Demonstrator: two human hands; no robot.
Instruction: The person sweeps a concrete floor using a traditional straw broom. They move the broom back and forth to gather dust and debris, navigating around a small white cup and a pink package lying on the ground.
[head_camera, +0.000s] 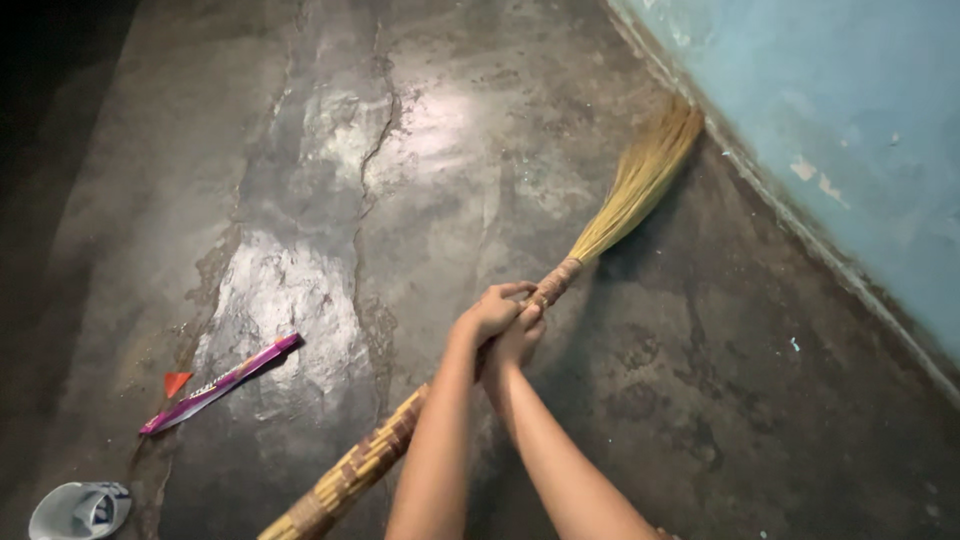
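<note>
The sweeping looks only partly done: near the long straw broom (560, 275) with its woven, banded handle, a purple wrapper (220, 383), a small red scrap (176, 381) and a grey cap (80, 509) are still seen on the cracked grey concrete floor (300, 200). The broom is gripped tightly by the left hand (490, 312) and the right hand (518, 342), closed one just behind the other, and its yellow bristles are fanned out against the blue painted wall (820, 120).

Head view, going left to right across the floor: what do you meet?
Grey cap → small red scrap → purple wrapper → floor crack → left hand and right hand gripping the broom handle → straw broom head → blue wall.
</note>
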